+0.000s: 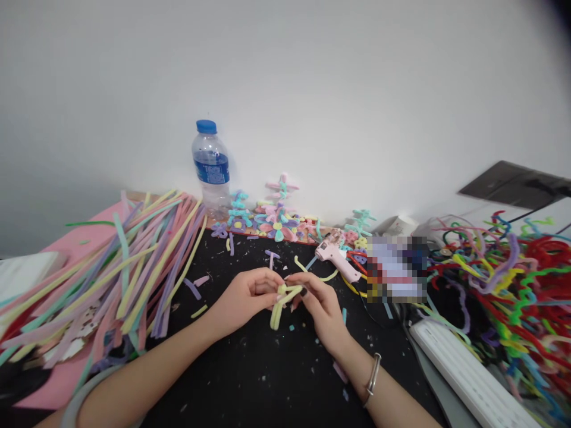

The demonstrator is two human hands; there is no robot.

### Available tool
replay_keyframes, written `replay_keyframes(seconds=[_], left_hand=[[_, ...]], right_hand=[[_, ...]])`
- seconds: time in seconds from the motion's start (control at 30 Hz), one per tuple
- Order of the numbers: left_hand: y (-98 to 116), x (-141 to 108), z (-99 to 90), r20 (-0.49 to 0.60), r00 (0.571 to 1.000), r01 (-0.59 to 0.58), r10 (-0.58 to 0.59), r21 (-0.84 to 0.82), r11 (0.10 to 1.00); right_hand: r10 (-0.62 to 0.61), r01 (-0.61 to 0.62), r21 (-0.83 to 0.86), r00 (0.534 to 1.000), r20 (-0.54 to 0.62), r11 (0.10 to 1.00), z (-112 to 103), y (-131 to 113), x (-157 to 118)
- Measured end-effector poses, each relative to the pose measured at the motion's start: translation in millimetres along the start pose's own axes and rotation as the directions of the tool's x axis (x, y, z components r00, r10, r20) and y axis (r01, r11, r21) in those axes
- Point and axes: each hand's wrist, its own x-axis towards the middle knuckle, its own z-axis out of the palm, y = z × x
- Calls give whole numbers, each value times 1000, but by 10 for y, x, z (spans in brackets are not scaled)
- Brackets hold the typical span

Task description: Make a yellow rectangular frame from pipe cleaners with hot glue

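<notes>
A pale yellow pipe cleaner (277, 314), bent into narrow loops, is held up over the black tabletop between both hands. My left hand (250, 297) pinches it from the left with thumb and fingers. From the other side my right hand (320, 303) grips its upper part, the dark-nailed thumb pressed on it. The fingertips partly hide where the strands meet. Just beyond the hands lies a small purple T-shaped piece (272, 257). A pink glue gun (338, 259) rests behind my right hand.
Straight pastel pipe cleaners (147, 261) are heaped on the left. A water bottle (211, 172) stands by the wall beside finished fuzzy flowers (277, 226). At right are a white power strip (473, 374) and a tangle of colourful pipe cleaners (530, 291). Scraps dot the black tabletop (223, 380).
</notes>
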Motion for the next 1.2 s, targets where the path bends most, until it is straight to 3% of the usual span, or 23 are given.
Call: replay_keyframes(seconds=[0.27,0.43,0.63,0.77,0.97,1.2], left_hand=[[23,-24,11,-56,982,-145,178,375,916],[31,-14,12,-50,992,-97,114,271,958],[22,19,-13,41,999,19,-23,82,996],[5,32,-32,53,998,22,-26,78,997],[9,15,-31,46,994,-106,97,289,951],[77,18,-64,38,973,-210,229,560,801]], right_hand=[[89,-103,153,991,96,983,10,22,2],[146,-161,248,986,78,955,30,58,44],[195,-184,322,981,-3,929,7,92,54],[214,-178,365,975,-58,914,-2,73,58],[204,-163,351,975,-84,922,-10,72,65],[221,-176,375,972,-80,910,-36,108,71]])
